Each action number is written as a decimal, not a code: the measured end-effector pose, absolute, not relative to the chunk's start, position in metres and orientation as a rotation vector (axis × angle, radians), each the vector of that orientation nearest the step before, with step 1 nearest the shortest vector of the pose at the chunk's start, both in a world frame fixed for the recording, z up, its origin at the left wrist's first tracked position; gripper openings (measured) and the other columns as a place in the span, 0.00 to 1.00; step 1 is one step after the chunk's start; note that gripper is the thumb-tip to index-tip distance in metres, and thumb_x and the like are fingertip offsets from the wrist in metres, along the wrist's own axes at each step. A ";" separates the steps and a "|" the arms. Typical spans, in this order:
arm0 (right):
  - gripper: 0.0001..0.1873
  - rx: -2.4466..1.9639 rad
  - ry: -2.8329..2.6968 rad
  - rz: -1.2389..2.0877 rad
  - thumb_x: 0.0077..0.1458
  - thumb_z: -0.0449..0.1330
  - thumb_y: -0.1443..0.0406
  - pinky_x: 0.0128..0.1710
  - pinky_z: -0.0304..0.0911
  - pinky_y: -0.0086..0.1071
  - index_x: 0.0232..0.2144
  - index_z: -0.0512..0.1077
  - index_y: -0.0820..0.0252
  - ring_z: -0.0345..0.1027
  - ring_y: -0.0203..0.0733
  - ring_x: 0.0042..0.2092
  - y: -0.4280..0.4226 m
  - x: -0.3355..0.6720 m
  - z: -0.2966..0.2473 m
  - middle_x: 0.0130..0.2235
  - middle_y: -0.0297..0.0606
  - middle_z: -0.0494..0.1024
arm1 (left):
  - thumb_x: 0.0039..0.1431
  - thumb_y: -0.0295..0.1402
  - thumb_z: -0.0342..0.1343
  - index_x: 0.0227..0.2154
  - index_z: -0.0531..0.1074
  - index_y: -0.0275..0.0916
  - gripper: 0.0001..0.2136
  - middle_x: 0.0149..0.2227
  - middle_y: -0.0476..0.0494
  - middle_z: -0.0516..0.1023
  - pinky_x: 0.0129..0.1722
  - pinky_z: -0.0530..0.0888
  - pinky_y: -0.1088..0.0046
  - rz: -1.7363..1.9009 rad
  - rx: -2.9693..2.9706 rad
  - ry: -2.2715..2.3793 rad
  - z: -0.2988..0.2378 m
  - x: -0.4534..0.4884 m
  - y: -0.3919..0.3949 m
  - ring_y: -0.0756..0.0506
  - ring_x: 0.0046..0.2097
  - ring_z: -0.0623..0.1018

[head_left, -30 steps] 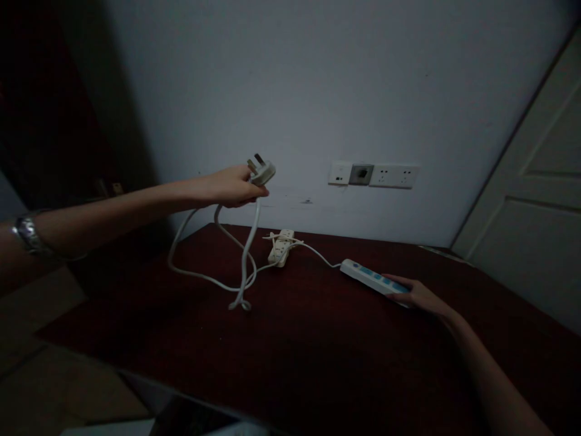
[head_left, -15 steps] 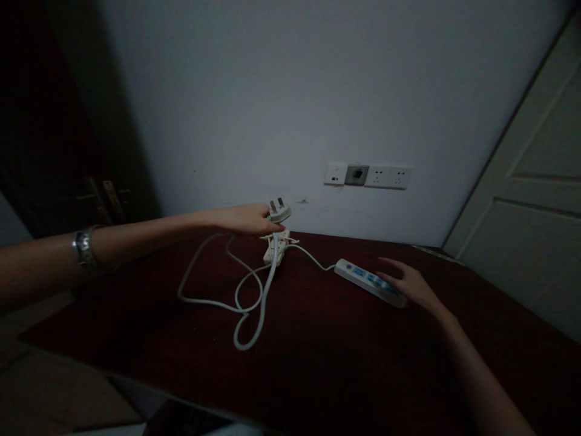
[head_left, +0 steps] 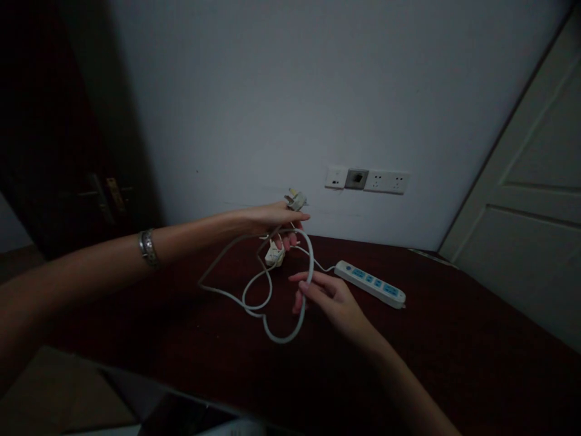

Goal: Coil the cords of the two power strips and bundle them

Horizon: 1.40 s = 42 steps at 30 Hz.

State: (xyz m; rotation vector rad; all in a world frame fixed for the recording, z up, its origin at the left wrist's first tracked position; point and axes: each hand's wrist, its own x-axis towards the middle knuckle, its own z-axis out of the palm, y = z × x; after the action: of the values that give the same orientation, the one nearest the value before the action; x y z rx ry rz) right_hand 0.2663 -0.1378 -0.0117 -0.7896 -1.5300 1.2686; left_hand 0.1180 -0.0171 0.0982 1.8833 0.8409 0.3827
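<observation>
My left hand (head_left: 284, 223) is closed around the white plug (head_left: 296, 200) and the end of its cord, just above the back of the dark red table. The plug's prongs point up and to the left. From it the white cord (head_left: 310, 254) curves down in a loose loop. My right hand (head_left: 329, 295) pinches this cord between thumb and fingers on the loop's right side. Behind and below my left hand lies a small white adapter block (head_left: 275, 254), partly covered by the fingers. To the right rests a white power strip (head_left: 370, 283) with blue socket faces.
The dark red table (head_left: 218, 363) stands against a pale wall (head_left: 254, 109). Wall sockets (head_left: 385, 181) are set above its back edge. A white door (head_left: 535, 181) is on the right, and a door handle (head_left: 102, 194) shows on the dark left side.
My right hand has left the power strip, moved left and taken hold of the cord. My left hand has shifted right with the plug, which has turned.
</observation>
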 end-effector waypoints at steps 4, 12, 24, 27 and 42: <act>0.14 -0.719 -1.363 1.234 0.51 0.58 0.58 0.26 0.62 0.30 0.38 0.70 0.61 0.66 0.34 0.24 -0.132 0.286 -0.013 0.22 0.29 0.66 | 0.56 0.42 0.51 0.29 0.70 0.31 0.16 0.24 0.39 0.75 0.32 0.69 0.71 0.596 1.819 0.837 0.111 0.107 -0.013 0.48 0.29 0.74; 0.15 -0.779 -0.977 1.230 0.47 0.63 0.60 0.15 0.50 0.23 0.38 0.70 0.60 0.50 0.25 0.17 -0.134 0.344 -0.027 0.20 0.26 0.60 | 0.62 0.36 0.41 0.27 0.66 0.37 0.13 0.12 0.54 0.61 0.13 0.53 0.80 1.260 1.408 0.713 0.187 0.021 0.035 0.56 0.12 0.57; 0.11 -1.551 -1.391 0.996 0.49 0.56 0.63 0.22 0.59 0.27 0.36 0.68 0.62 0.65 0.35 0.21 -0.111 0.389 -0.068 0.22 0.32 0.71 | 0.63 0.33 0.33 0.24 0.58 0.39 0.15 0.11 0.56 0.53 0.13 0.44 0.81 1.437 1.005 0.584 0.222 -0.051 0.041 0.56 0.15 0.49; 0.12 -1.785 -1.634 0.692 0.49 0.56 0.66 0.31 0.63 0.31 0.38 0.70 0.62 0.71 0.41 0.30 -0.100 0.382 -0.058 0.27 0.39 0.76 | 0.61 0.34 0.36 0.23 0.61 0.41 0.13 0.11 0.54 0.55 0.13 0.43 0.77 1.323 0.988 0.516 0.218 -0.017 0.029 0.54 0.15 0.49; 0.17 -0.789 -1.456 0.784 0.51 0.57 0.57 0.42 0.63 0.36 0.41 0.68 0.60 0.69 0.40 0.41 -0.124 0.273 0.100 0.40 0.42 0.75 | 0.60 0.41 0.43 0.30 0.67 0.33 0.15 0.23 0.47 0.69 0.26 0.67 0.77 1.160 1.658 0.426 0.172 0.158 -0.067 0.52 0.26 0.71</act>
State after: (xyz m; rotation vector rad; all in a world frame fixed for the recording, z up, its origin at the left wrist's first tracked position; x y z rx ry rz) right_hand 0.2731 -0.1239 0.0996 -0.7894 -1.4563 0.7843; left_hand 0.1580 -0.0667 0.1716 1.6576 0.4255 1.1598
